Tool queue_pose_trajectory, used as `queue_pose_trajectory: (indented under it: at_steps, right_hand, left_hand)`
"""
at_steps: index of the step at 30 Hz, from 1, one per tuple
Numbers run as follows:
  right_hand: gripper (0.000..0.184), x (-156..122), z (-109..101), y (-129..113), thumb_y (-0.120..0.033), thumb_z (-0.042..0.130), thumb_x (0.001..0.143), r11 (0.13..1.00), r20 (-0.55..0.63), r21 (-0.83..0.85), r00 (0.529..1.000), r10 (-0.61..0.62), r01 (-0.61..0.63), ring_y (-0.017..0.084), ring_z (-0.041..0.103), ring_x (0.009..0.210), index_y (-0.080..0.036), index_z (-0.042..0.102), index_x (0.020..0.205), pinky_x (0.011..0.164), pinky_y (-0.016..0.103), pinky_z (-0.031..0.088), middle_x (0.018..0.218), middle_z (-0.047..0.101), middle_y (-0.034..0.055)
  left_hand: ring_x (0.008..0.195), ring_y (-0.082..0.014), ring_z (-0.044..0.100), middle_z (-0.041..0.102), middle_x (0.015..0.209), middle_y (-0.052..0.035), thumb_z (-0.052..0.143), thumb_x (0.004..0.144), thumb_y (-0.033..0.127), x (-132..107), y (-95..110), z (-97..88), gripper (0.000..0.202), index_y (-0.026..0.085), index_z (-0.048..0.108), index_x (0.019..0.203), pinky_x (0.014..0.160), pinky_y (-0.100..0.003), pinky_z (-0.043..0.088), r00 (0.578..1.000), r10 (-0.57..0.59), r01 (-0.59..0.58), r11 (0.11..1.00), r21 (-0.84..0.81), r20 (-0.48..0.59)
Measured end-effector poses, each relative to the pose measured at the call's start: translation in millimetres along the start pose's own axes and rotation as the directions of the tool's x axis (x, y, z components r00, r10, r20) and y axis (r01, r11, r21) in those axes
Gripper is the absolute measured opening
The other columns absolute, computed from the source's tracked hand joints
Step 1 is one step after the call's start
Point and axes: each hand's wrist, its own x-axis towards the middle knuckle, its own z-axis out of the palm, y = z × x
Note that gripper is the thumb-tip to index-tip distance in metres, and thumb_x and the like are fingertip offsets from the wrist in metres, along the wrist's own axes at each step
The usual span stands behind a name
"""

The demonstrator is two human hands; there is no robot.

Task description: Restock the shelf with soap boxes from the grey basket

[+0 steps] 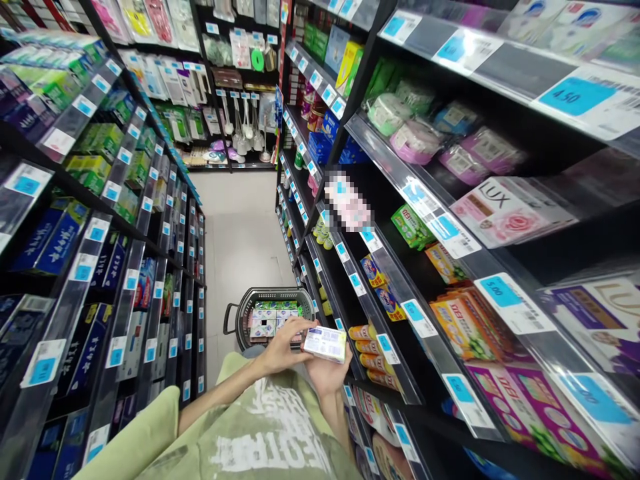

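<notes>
A small white soap box [325,344] with purple print lies in my right hand [327,375], which supports it from below with the fingers round its far side. My left hand [284,350] grips the left end of the same box. Just beyond both hands, a black shopping basket [243,313] stands low in the aisle. Inside it are several white boxes [263,321] and a row of green packs [275,306], partly hidden behind my left hand.
Shelves of toothpaste boxes [60,237] line the left side. On the right, shelves hold LUX soap boxes [510,210], orange packs [467,320] and plastic soap dishes [415,140]. Pale floor tiles [233,227] lead to a rack of hanging ladles [245,127].
</notes>
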Motion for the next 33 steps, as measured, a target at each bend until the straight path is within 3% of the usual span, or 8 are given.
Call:
queue_pose_trajectory:
  at_steps: [5,12,18,21,23,26,28,33]
  right_hand:
    - [0.062,9.1,-16.6,14.4,-0.075,0.068,0.073,0.979,0.018,-0.201,0.999,-0.029,0.032,0.031,0.069,0.104,-0.026,0.076,0.109,0.088,0.048,0.056,0.117,0.075,0.0103]
    - [0.066,8.2,-22.7,22.0,-0.059,0.083,0.074,0.929,0.196,-0.348,0.979,-0.058,0.125,0.029,0.067,0.114,-0.029,0.068,0.131,0.096,0.045,0.055,0.121,0.073,0.0095]
    - [0.055,12.5,-18.0,18.5,-0.057,0.073,0.085,0.956,0.072,-0.284,0.996,-0.056,0.074,0.028,0.065,0.121,-0.024,0.069,0.129,0.100,0.042,0.055,0.131,0.069,0.0107]
    - [0.051,15.7,-18.4,14.1,-0.048,0.082,0.079,0.959,0.027,-0.273,0.997,-0.073,0.078,0.028,0.067,0.116,-0.021,0.072,0.122,0.101,0.040,0.054,0.122,0.073,0.0109]
    - [0.051,16.4,-19.0,11.5,-0.047,0.085,0.076,0.962,0.017,-0.264,0.998,-0.062,0.064,0.028,0.068,0.111,-0.021,0.073,0.118,0.098,0.040,0.055,0.119,0.074,0.0103]
    - [0.048,15.8,-18.4,9.9,-0.047,0.086,0.074,0.968,-0.001,-0.247,0.998,-0.055,0.053,0.028,0.068,0.109,-0.021,0.074,0.113,0.092,0.037,0.055,0.119,0.074,0.0106]
    - [0.048,15.3,-16.6,10.1,-0.047,0.086,0.074,0.970,-0.014,-0.237,0.998,-0.055,0.050,0.028,0.067,0.108,-0.020,0.073,0.112,0.088,0.036,0.055,0.120,0.073,0.0122]
    - [0.048,15.1,-12.8,9.7,-0.046,0.086,0.074,0.973,-0.010,-0.225,0.998,-0.061,0.057,0.028,0.067,0.102,-0.018,0.073,0.111,0.084,0.036,0.054,0.119,0.073,0.0146]
  left_hand:
    - [0.134,-0.0322,0.052,0.059,0.146,-0.0134,0.078,0.087,0.025,-0.7,-1.4,1.3,0.066,0.028,0.051,0.148,0.116,-0.051,0.037,0.997,0.083,-0.083,0.994,0.065,0.008]
    - [0.129,-0.0321,0.054,0.058,0.138,-0.0144,0.071,0.085,0.015,-5.5,-5.2,2.1,0.067,0.027,0.050,0.147,0.108,-0.047,0.045,1.000,0.010,-0.009,0.999,0.052,-0.004]
    - [0.121,-0.0330,0.058,0.059,0.131,-0.0137,0.092,0.071,0.028,-5.9,-0.4,3.4,0.076,0.024,0.056,0.137,0.107,-0.045,0.046,0.986,-0.130,0.120,0.988,-0.099,-0.103]
    - [0.114,-0.0307,0.063,0.063,0.127,-0.0134,0.095,0.067,0.035,-8.3,-5.0,8.7,0.078,0.021,0.054,0.131,0.102,-0.042,0.049,0.949,-0.287,0.226,0.905,-0.361,-0.126]
    - [0.111,-0.0297,0.064,0.064,0.124,-0.0142,0.098,0.061,0.040,-11.2,-11.1,12.7,0.087,0.018,0.051,0.131,0.098,-0.040,0.052,0.900,-0.420,0.308,0.802,-0.512,-0.116]
    - [0.110,-0.0294,0.065,0.066,0.121,-0.0148,0.102,0.050,0.043,-14.0,-17.7,15.9,0.106,0.015,0.047,0.135,0.097,-0.039,0.053,0.817,-0.567,0.402,0.690,-0.602,-0.104]
    - [0.110,-0.0292,0.065,0.067,0.121,-0.0149,0.103,0.045,0.043,-13.2,-17.7,15.3,0.110,0.014,0.048,0.135,0.098,-0.039,0.052,0.793,-0.602,0.421,0.654,-0.629,-0.095]
    - [0.112,-0.0296,0.065,0.066,0.124,-0.0160,0.104,0.042,0.038,-7.8,-12.1,12.4,0.108,0.014,0.050,0.132,0.100,-0.039,0.052,0.786,-0.610,0.402,0.634,-0.661,-0.107]
